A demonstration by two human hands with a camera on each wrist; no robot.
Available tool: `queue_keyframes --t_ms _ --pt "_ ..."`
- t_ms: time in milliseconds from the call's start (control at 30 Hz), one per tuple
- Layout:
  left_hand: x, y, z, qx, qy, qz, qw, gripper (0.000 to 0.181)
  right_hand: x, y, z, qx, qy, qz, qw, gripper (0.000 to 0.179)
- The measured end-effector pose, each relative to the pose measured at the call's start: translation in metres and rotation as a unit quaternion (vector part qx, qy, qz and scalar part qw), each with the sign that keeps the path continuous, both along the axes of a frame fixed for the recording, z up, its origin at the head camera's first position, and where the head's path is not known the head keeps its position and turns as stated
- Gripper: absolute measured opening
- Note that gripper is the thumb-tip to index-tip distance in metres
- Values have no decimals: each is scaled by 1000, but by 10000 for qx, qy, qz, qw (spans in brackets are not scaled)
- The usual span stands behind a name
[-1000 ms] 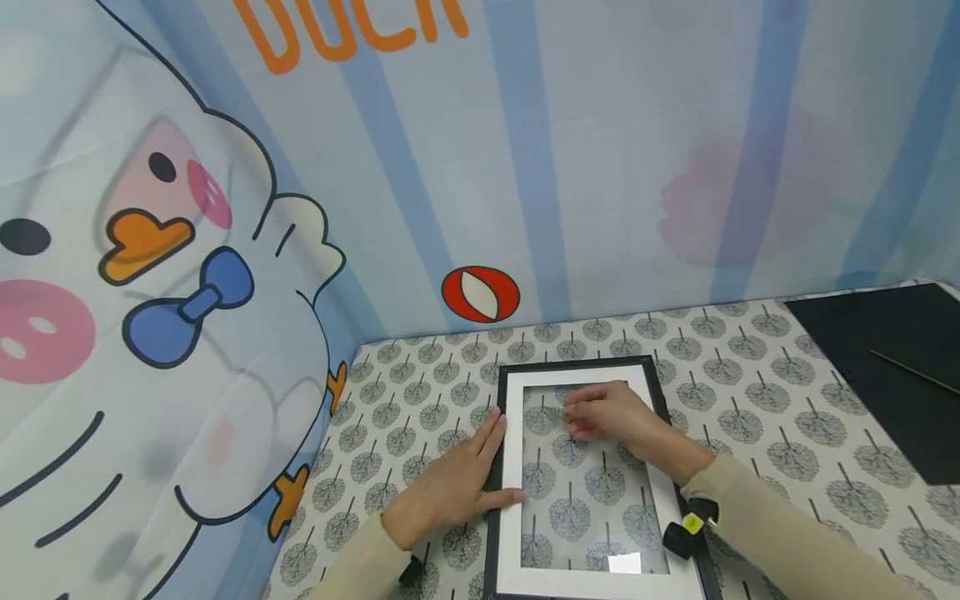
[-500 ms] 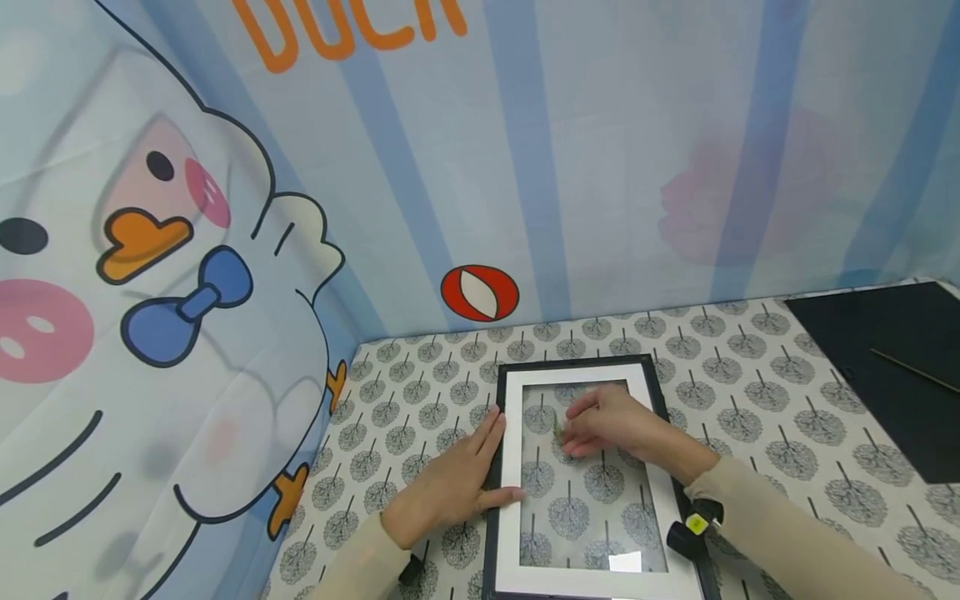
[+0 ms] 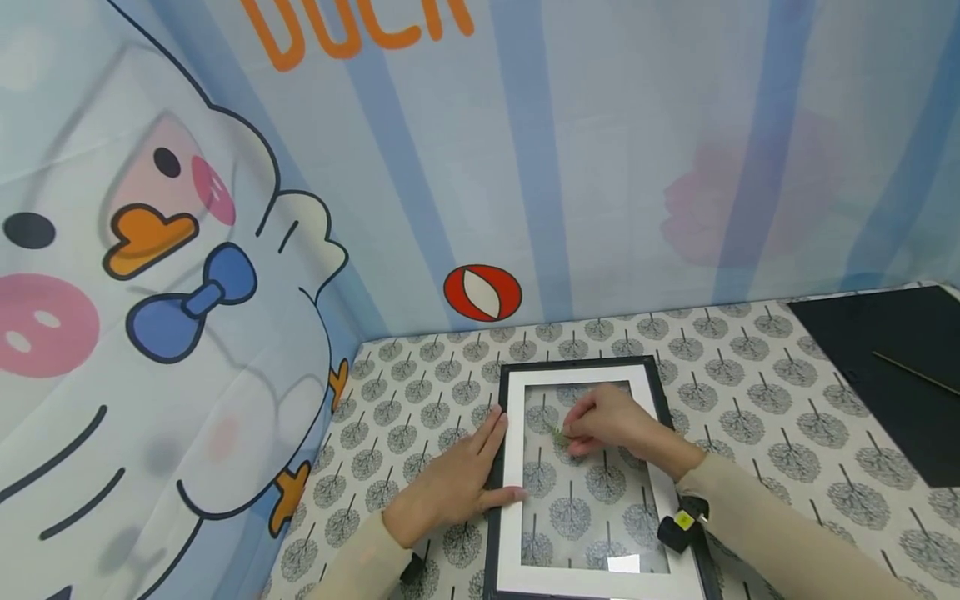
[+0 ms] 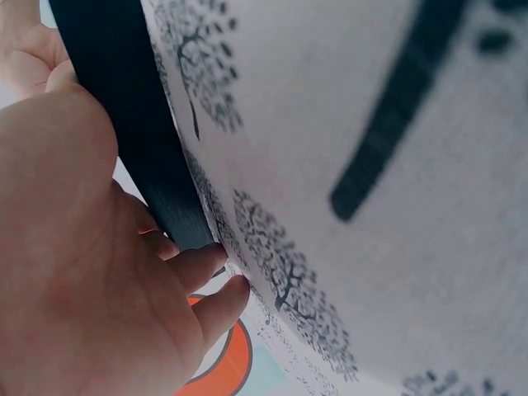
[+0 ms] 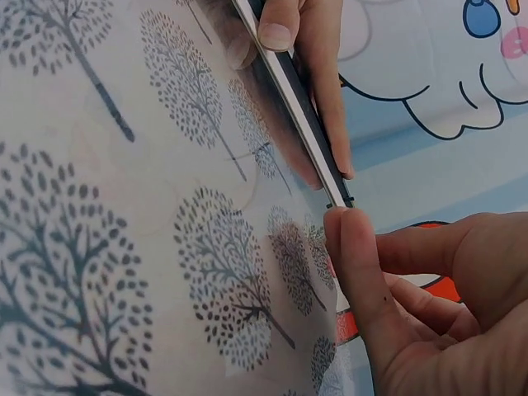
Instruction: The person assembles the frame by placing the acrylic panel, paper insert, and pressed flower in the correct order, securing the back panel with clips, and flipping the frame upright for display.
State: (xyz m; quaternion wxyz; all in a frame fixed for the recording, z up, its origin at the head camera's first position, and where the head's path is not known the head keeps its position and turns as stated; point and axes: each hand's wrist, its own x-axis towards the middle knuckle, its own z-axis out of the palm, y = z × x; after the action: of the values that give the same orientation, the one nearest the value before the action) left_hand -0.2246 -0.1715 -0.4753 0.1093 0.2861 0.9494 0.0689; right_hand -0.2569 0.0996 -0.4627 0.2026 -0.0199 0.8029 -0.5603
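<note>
A black picture frame (image 3: 660, 392) with a white mat border (image 3: 512, 533) and a clear pane (image 3: 570, 542) lies flat on the patterned cloth in the head view. My left hand (image 3: 453, 479) rests on its left side, fingers straight along the outer edge and thumb over the mat. In the left wrist view that hand (image 4: 74, 247) touches the black edge. Over the pane's upper part, my right hand (image 3: 615, 421) pinches a small green sprig (image 3: 557, 434) between thumb and fingers. Its leafy end points left. The fingers hide the rest of it, and the right wrist view barely shows it.
The tablecloth (image 3: 405, 408) carries a tree print. A black sheet or board (image 3: 885, 350) lies at the far right, with a thin brown stick (image 3: 915, 372) on it. Behind the table hangs a blue backdrop (image 3: 615, 167) with a cartoon duck.
My right hand has moved slightly down the pane with the sprig. The sprig has turned and now slants to the left instead of standing near upright. The left hand stays put.
</note>
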Motion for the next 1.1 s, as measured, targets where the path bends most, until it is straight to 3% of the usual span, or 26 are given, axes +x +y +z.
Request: queue_keyframes --t_ms 333,600,833,1100 --pt "1 0 2 37 -91 44 9999 107 -6 -9 2 -367 1 -374 9986 16" --pt "0 -1 2 23 -98 26 9999 107 -9 -16 0 -150 117 -409 9990 12" --pt "0 -1 1 82 -129 -10 9999 106 -8 -15 1 483 520 -128 9974 9" --pt "0 -1 1 39 -119 5 9999 106 -8 -6 6 781 915 485 9915 17"
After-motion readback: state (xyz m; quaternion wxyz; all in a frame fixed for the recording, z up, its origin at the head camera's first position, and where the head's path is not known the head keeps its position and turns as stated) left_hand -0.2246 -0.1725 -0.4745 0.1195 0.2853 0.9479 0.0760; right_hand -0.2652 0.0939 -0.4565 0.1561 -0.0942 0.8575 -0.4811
